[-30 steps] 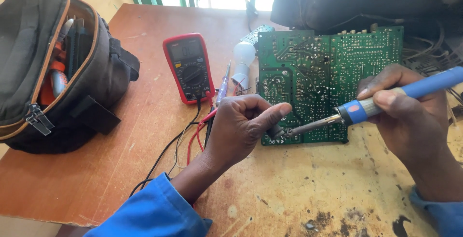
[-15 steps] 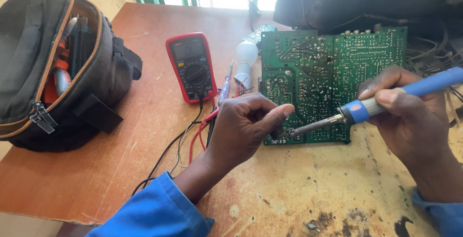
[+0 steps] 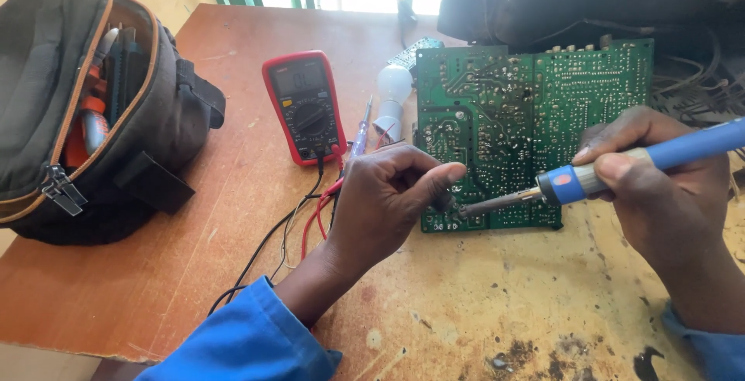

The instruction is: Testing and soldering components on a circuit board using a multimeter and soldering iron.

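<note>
Landmark: green circuit board [image 3: 528,129], lying flat on the worn wooden table [image 3: 233,218] with its solder side up; every place below is given from this board.
Right hand: right hand [image 3: 660,187] sits over the board's lower right corner, fingers closed together around the blue handle of a soldering iron [image 3: 621,167], thumb and forefinger pinching near the collar.
Soldering iron: handle runs up and off to the right of the board; the metal shaft slants down-left across the board's lower edge, and the tip meets the board near its lower left part.
Left hand: left hand [image 3: 388,195] is just left of the board's lower left corner, fingers curled shut, thumb and forefinger pressed together at the iron's tip. Whether they pinch something thin there I cannot tell.
Sleeves: blue sleeves on both arms, below the board.
Multimeter: red multimeter [image 3: 304,105], left of the board, near it, face up.
Leads: red and black leads [image 3: 310,214] run from the meter's foot down past the left hand.
Light bulb: white light bulb [image 3: 392,98] lies between the meter and the board's left edge.
Screwdriver: slim tester screwdriver [image 3: 361,136] beside the bulb.
Bag: open dark tool bag [image 3: 77,109], well apart to the far left, tools showing inside.
</note>
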